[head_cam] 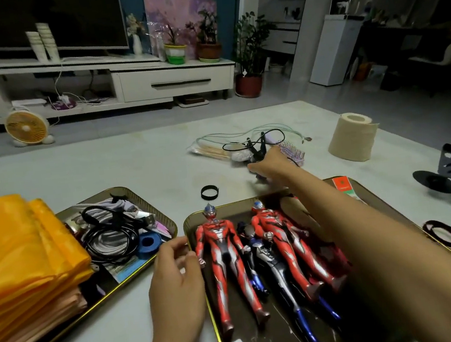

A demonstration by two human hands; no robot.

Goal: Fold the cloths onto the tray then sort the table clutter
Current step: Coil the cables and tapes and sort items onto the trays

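A stack of folded orange cloths (21,252) lies on the left tray (124,188), beside coiled cables (110,239) and a blue tape roll (148,244). The right tray (186,226) holds two red toy figures (220,254) (281,238) and a dark blue one (269,262). My left hand (174,271) holds that tray's left rim with curled fingers. My right hand (269,165) reaches over the tray into a clutter pile of cords (243,140), a hairbrush (293,152) and a bag of sticks (210,151). It grips a small dark item, mostly hidden beneath it.
A black ring (209,192) lies on the table between the trays. A paper roll (352,138), a black phone stand (446,172) and a dark red loop (443,233) sit to the right. A red packet (342,185) leans on the right tray's far rim.
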